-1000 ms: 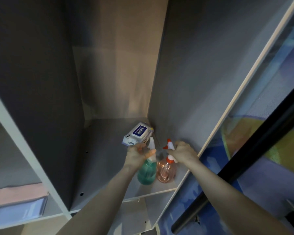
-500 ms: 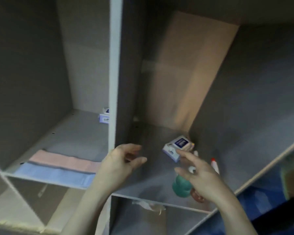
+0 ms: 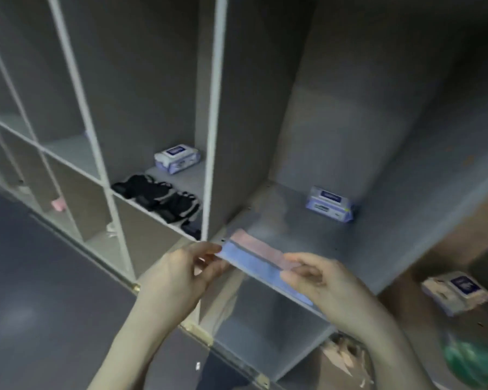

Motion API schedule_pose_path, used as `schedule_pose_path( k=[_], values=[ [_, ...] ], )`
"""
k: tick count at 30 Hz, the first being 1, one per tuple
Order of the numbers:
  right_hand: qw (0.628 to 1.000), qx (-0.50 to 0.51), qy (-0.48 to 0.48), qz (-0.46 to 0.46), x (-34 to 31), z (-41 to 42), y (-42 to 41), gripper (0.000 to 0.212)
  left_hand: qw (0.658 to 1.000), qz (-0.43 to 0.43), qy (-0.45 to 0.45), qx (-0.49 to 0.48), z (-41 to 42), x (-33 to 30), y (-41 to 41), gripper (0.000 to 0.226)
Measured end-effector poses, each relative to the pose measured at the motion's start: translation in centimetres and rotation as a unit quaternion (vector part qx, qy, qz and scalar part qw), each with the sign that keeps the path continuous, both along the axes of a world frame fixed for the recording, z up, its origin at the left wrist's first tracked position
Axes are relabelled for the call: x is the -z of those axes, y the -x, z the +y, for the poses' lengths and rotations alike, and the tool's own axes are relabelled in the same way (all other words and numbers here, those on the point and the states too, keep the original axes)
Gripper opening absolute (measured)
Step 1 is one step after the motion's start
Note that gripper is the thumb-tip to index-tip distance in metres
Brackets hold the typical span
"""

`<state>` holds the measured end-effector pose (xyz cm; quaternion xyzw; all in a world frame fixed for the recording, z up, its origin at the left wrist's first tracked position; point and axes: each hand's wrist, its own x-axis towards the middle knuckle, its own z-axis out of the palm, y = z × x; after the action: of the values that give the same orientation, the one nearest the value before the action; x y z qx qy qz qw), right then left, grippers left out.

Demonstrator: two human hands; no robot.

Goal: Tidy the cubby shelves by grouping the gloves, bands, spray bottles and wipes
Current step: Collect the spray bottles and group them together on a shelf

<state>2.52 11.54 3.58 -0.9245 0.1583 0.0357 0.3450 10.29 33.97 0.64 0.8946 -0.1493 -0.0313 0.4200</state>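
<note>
A blue band point(image 3: 255, 262) and a pink band point(image 3: 261, 245) lie side by side along the front edge of the middle cubby's shelf point(image 3: 290, 229). My left hand point(image 3: 181, 274) pinches the blue band's left end. My right hand point(image 3: 330, 285) holds the right part of both bands, fingers curled over them. A wipes pack point(image 3: 328, 204) sits at the back right of this cubby. In the cubby to the left lie black gloves point(image 3: 164, 199) with another wipes pack point(image 3: 176, 158) behind them.
A third wipes pack point(image 3: 457, 291) lies in the right cubby, with a blurred green spray bottle point(image 3: 473, 358) near it at the lower right. A small pink item point(image 3: 58, 204) sits in a lower left cubby. White dividers point(image 3: 212, 116) separate the cubbies.
My view has swung left from the spray bottle cubby. Both hands have left the bottles and moved to the bands on the middle shelf, taking hold of them.
</note>
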Motion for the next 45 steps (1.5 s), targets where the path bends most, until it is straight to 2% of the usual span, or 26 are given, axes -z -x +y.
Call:
schedule_pose_path(
  k=[3, 7, 10, 15, 24, 30, 34, 38, 41, 45],
  values=[
    [1.0, -0.022, -0.013, -0.002, 0.0, 6.6, -3.8, 0.038, 0.999, -0.013, -0.031, -0.041, 7.5, -0.4, -2.1, 0.025],
    [0.998, -0.048, -0.017, 0.021, 0.8, 12.8, -7.9, 0.022, 0.996, -0.009, -0.051, -0.073, 14.5, -0.3, -5.1, 0.024],
    [0.997, -0.051, -0.031, 0.041, 1.5, 15.9, -10.9, 0.026, 0.994, -0.003, -0.047, -0.095, 18.1, 0.1, -7.8, 0.022],
    [0.996, -0.07, -0.016, 0.048, 1.9, 19.5, -16.8, 0.034, 0.993, -0.006, -0.052, -0.104, 21.3, 0.6, -13.1, 0.022],
    [0.993, -0.116, 0.029, -0.014, 1.7, 25.6, -30.2, 0.043, 0.99, -0.032, -0.07, -0.119, 26.0, -0.5, -25.5, 0.026],
    [0.986, -0.166, 0.012, -0.018, 2.4, 31.1, -40.3, 0.038, 0.983, -0.036, -0.056, -0.172, 30.4, -0.3, -33.3, 0.026],
    [0.978, -0.206, 0.005, -0.001, 3.1, 34.8, -45.3, 0.047, 0.98, -0.023, -0.064, -0.187, 33.3, 0.6, -37.7, 0.029],
    [0.976, -0.216, 0.022, 0.01, 4.0, 38.4, -50.2, 0.062, 0.976, -0.013, -0.104, -0.189, 36.5, 2.1, -42.9, 0.038],
    [0.978, -0.202, 0.036, 0.028, 5.1, 41.5, -54.2, 0.046, 0.981, -0.017, -0.105, -0.165, 39.3, 2.8, -47.7, 0.04],
    [0.986, -0.145, 0.072, 0.027, 6.6, 46.0, -60.0, 0.043, 0.988, -0.038, -0.101, -0.111, 44.0, 2.6, -54.9, 0.038]
  ],
)
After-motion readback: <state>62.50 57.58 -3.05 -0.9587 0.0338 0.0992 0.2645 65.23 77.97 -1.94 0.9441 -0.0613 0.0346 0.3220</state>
